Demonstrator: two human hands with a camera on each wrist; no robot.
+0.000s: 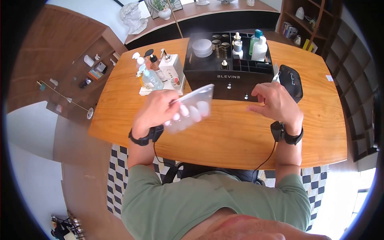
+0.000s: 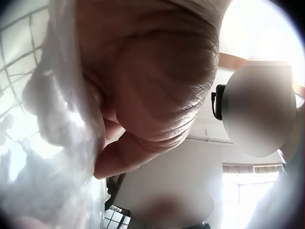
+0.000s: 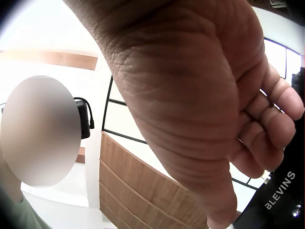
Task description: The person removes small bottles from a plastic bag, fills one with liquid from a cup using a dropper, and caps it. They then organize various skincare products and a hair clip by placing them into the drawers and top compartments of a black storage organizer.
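Note:
My left hand (image 1: 157,108) pinches a clear plastic pouch (image 1: 206,94) by its edge between thumb and fingers. Several pale pink and white rounded pieces (image 1: 195,113) show inside, blurred, and the pouch is held tilted over the table. In the left wrist view the crinkled plastic (image 2: 57,124) fills the left side, against the fingertips. My right hand (image 1: 278,103) holds nothing; its fingers are loosely bent, in front of the right end of a black cosmetics organizer (image 1: 200,80) marked BLEVINS. The same lettered front appears beyond the right fingers in the right wrist view.
Pump bottles (image 1: 152,78) and a white tissue box (image 1: 171,66) stand left of the organizer. On its top are a round tub (image 1: 202,48), a green bottle (image 1: 255,42) and a white bottle (image 1: 260,50). A black case (image 1: 291,82) lies right, on the wooden table (image 1: 240,140).

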